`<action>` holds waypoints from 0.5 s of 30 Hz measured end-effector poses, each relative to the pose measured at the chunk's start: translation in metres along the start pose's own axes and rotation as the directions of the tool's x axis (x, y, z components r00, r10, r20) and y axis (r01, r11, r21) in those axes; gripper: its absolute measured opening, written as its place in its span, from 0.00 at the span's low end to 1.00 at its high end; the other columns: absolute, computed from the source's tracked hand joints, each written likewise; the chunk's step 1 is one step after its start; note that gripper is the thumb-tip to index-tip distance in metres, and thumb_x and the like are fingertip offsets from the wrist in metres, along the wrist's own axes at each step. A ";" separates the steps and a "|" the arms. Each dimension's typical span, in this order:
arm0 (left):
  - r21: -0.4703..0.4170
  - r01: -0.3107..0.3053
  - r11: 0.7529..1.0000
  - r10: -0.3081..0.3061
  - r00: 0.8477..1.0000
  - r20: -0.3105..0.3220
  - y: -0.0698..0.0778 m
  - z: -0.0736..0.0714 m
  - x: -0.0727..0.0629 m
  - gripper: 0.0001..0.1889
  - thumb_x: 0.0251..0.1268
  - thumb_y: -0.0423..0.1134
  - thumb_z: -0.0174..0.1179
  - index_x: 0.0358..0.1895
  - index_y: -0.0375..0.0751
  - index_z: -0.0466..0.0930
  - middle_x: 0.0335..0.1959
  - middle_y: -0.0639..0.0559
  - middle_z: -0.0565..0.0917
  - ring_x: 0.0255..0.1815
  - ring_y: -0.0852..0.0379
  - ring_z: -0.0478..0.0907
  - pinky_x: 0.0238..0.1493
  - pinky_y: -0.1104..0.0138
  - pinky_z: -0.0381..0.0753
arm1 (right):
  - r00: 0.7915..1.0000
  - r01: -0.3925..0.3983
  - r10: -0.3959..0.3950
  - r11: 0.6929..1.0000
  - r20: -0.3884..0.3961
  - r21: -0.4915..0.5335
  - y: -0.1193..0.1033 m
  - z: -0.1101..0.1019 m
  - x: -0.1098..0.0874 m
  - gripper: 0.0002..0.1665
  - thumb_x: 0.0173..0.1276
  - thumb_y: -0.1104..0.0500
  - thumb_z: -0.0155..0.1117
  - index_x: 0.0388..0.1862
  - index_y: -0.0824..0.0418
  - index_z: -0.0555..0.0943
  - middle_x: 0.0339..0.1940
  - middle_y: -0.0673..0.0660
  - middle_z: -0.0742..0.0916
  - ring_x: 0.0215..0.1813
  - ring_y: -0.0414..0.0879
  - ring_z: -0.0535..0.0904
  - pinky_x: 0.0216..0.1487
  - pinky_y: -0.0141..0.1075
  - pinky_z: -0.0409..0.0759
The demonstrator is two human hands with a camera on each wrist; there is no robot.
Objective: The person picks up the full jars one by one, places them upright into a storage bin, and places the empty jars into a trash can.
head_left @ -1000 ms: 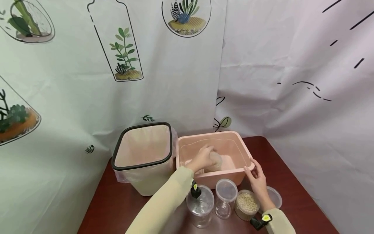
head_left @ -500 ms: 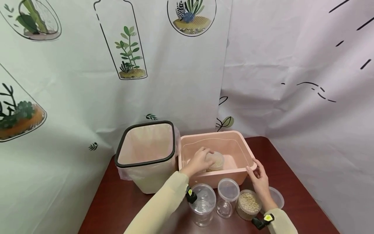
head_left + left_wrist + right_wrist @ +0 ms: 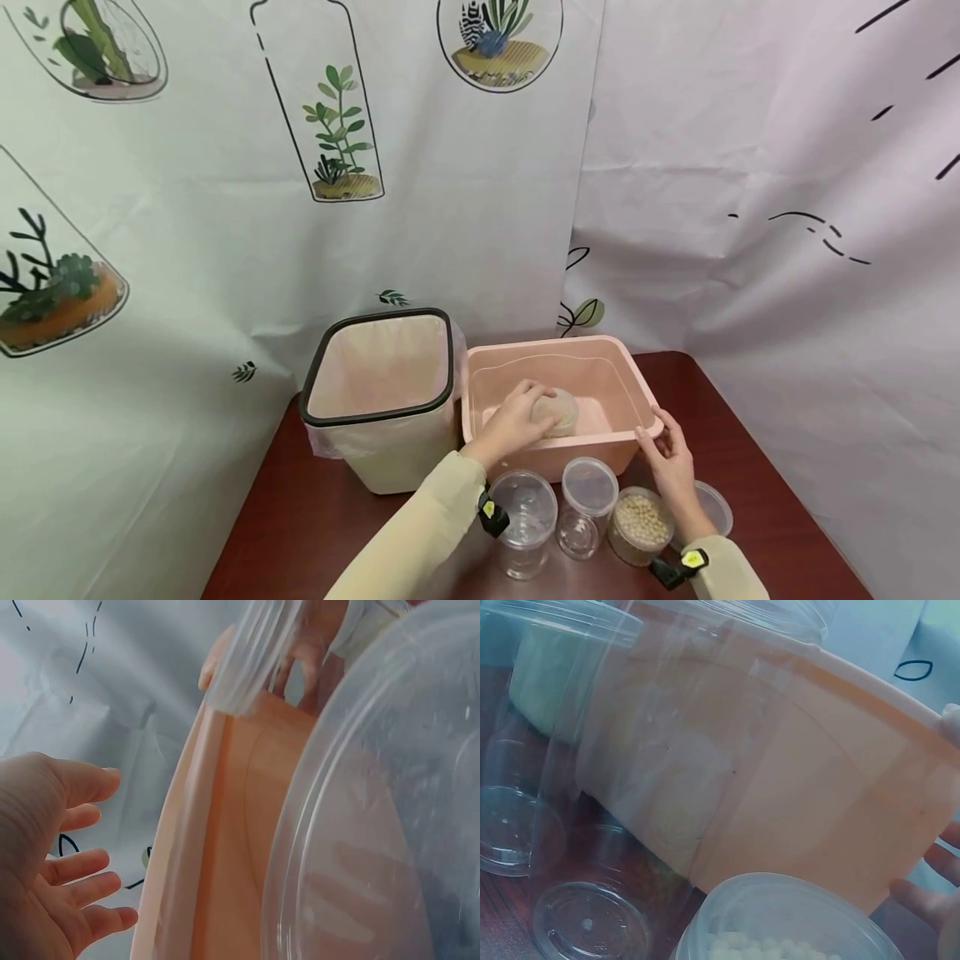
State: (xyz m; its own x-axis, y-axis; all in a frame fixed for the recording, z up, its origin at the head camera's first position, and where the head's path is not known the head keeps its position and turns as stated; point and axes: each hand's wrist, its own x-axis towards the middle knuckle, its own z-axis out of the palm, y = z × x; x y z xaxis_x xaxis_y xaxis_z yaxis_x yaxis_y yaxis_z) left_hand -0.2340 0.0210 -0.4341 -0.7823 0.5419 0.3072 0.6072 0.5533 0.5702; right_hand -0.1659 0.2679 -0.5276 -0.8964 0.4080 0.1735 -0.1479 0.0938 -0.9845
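A pink plastic tub (image 3: 577, 445) stands on the table. Inside it sits a round clear jar (image 3: 561, 414) with pale contents. My left hand (image 3: 517, 423) reaches over the tub's front rim, close along the jar's left side. Its fingers (image 3: 90, 864) are spread and loosely bent in the left wrist view, where the jar in the tub does not show. At the tub's front right corner, my right hand (image 3: 671, 467) holds the rim between thumb and fingers. Part of that hand appears at the right edge of the right wrist view, against the tub wall (image 3: 802, 795).
In front of the tub stand two tall clear lidded jars (image 3: 525, 521) (image 3: 588, 492) and a short jar of pale round beads (image 3: 641, 523). Another clear lid (image 3: 714, 507) shows behind my right wrist. A lined bin (image 3: 390, 450) with a black rim stands left of the tub.
My left hand has loosened from the jar in the tub and drawn slightly left of it; the jar now sits more upright. My right hand keeps its hold. The head view has shifted slightly.
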 end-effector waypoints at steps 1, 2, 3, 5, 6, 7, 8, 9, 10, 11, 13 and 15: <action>-0.007 -0.001 1.000 0.001 1.000 -0.003 0.002 0.000 -0.001 0.18 0.59 0.42 0.63 0.52 0.42 0.76 0.50 0.49 0.73 0.49 0.53 0.75 0.50 0.64 0.73 | 1.000 -0.002 0.002 1.000 -0.002 -0.004 0.000 0.000 0.000 0.31 0.67 0.59 0.59 0.68 0.56 0.63 0.53 0.59 0.73 0.44 0.27 0.74 0.38 0.26 0.77; -0.014 -0.004 1.000 0.004 1.000 -0.004 0.004 0.000 -0.002 0.18 0.59 0.42 0.63 0.52 0.42 0.76 0.50 0.49 0.73 0.49 0.54 0.75 0.50 0.64 0.73 | 1.000 -0.002 0.002 1.000 -0.001 -0.008 0.000 -0.001 0.000 0.31 0.67 0.59 0.59 0.68 0.55 0.63 0.53 0.58 0.73 0.45 0.28 0.74 0.38 0.26 0.77; -0.018 -0.010 1.000 0.010 1.000 -0.007 0.005 0.000 -0.003 0.18 0.59 0.42 0.63 0.52 0.42 0.76 0.50 0.49 0.73 0.49 0.55 0.75 0.49 0.65 0.74 | 1.000 -0.006 0.006 1.000 0.000 -0.006 0.000 -0.001 0.000 0.31 0.67 0.59 0.59 0.68 0.55 0.63 0.53 0.58 0.73 0.45 0.28 0.74 0.39 0.26 0.77; -0.024 -0.027 0.999 0.027 1.000 -0.015 0.008 0.000 -0.004 0.19 0.59 0.41 0.63 0.53 0.40 0.75 0.49 0.49 0.73 0.47 0.56 0.75 0.48 0.66 0.74 | 1.000 -0.014 0.014 1.000 0.000 -0.008 0.000 -0.001 0.000 0.31 0.67 0.58 0.59 0.68 0.54 0.63 0.53 0.57 0.73 0.45 0.29 0.75 0.39 0.27 0.78; -0.024 -0.037 0.999 0.036 0.999 -0.021 0.010 0.000 -0.005 0.19 0.59 0.41 0.63 0.53 0.40 0.75 0.49 0.49 0.73 0.47 0.56 0.75 0.47 0.67 0.74 | 1.000 -0.017 0.017 1.000 0.001 -0.009 0.000 -0.001 0.000 0.32 0.67 0.58 0.59 0.68 0.54 0.63 0.53 0.57 0.73 0.45 0.29 0.75 0.39 0.27 0.78; -0.028 -0.046 0.999 0.045 0.999 -0.029 0.011 0.001 -0.005 0.20 0.58 0.40 0.64 0.53 0.39 0.75 0.49 0.49 0.73 0.46 0.56 0.75 0.47 0.67 0.74 | 1.000 -0.019 0.019 1.000 0.002 -0.012 0.001 -0.001 0.001 0.32 0.67 0.57 0.59 0.69 0.53 0.63 0.53 0.57 0.73 0.45 0.29 0.75 0.40 0.28 0.78; -0.027 -0.055 0.998 0.054 0.998 -0.036 0.012 0.001 -0.006 0.20 0.58 0.40 0.64 0.53 0.39 0.75 0.49 0.49 0.73 0.46 0.56 0.75 0.46 0.67 0.74 | 1.000 -0.019 0.019 1.000 0.007 -0.012 0.001 -0.001 0.001 0.32 0.67 0.57 0.59 0.69 0.53 0.63 0.54 0.57 0.73 0.46 0.29 0.75 0.40 0.28 0.78; -0.030 -0.065 0.997 0.064 0.997 -0.045 0.013 0.002 -0.006 0.20 0.58 0.40 0.64 0.53 0.39 0.75 0.49 0.49 0.73 0.47 0.56 0.75 0.47 0.67 0.74 | 1.000 -0.019 0.019 1.000 0.011 -0.013 0.001 -0.001 0.002 0.32 0.67 0.57 0.59 0.69 0.53 0.63 0.54 0.57 0.73 0.46 0.29 0.75 0.40 0.28 0.78; -0.032 -0.075 0.997 0.073 0.996 -0.051 0.015 0.002 -0.007 0.20 0.58 0.41 0.64 0.53 0.39 0.75 0.49 0.49 0.73 0.48 0.55 0.75 0.47 0.68 0.74 | 1.000 -0.019 0.019 1.000 0.016 -0.015 0.001 -0.002 0.002 0.32 0.67 0.56 0.60 0.69 0.53 0.62 0.55 0.58 0.73 0.46 0.29 0.75 0.40 0.29 0.78; -0.034 -0.087 0.996 0.085 0.995 -0.058 0.016 0.003 -0.007 0.20 0.57 0.41 0.64 0.53 0.39 0.75 0.50 0.49 0.73 0.48 0.55 0.75 0.48 0.68 0.74 | 1.000 -0.019 0.019 1.000 0.021 -0.019 0.001 -0.002 0.002 0.33 0.67 0.56 0.60 0.69 0.53 0.62 0.55 0.58 0.73 0.46 0.29 0.75 0.40 0.29 0.78; -0.034 -0.115 0.993 0.113 0.991 -0.071 0.019 0.004 -0.008 0.20 0.57 0.41 0.64 0.53 0.38 0.75 0.50 0.49 0.74 0.50 0.54 0.75 0.49 0.68 0.73 | 0.999 -0.021 0.022 1.000 0.032 -0.023 0.000 -0.003 0.003 0.33 0.67 0.56 0.60 0.69 0.53 0.62 0.54 0.58 0.73 0.45 0.29 0.75 0.40 0.29 0.78; -0.030 -0.144 0.989 0.141 0.986 -0.083 0.022 0.006 -0.009 0.20 0.57 0.42 0.64 0.52 0.38 0.75 0.51 0.49 0.74 0.51 0.54 0.75 0.51 0.69 0.72 | 0.999 -0.022 0.023 0.999 0.047 -0.026 -0.001 -0.005 0.004 0.33 0.67 0.55 0.60 0.69 0.53 0.62 0.52 0.57 0.73 0.45 0.30 0.75 0.40 0.29 0.78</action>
State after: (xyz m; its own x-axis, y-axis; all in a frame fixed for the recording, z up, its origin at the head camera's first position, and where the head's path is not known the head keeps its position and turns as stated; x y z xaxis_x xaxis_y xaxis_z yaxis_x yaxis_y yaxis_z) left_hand -0.2125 0.0318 -0.4285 -0.6974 0.5604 0.4468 0.7093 0.4501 0.5425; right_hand -0.1673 0.2737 -0.5258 -0.9183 0.3666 0.1497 -0.1176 0.1083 -0.9871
